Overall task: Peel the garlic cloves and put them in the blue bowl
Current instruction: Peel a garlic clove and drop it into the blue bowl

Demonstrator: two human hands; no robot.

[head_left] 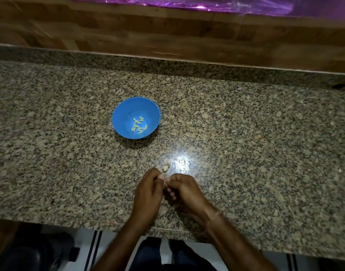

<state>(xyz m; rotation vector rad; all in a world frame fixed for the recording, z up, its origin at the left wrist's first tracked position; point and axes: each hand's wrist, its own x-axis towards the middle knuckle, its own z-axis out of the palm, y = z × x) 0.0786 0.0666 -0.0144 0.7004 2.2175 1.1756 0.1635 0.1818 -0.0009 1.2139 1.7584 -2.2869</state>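
Note:
A blue bowl (119, 116) stands on the granite counter, left of centre, with several peeled pale garlic cloves (138, 125) in its bottom. Near the counter's front edge my left hand (147, 194) and my right hand (184, 189) meet, fingertips pinched together on a small garlic clove that the fingers almost wholly hide. Another garlic clove (166, 168), with skin on it, lies on the counter just beyond my fingertips.
The speckled granite counter (246, 143) runs the full width, with a raised granite lip and a wooden wall panel (167, 32) behind. A bright light reflection (180, 163) sits right of the loose clove. The counter's front edge is just under my wrists.

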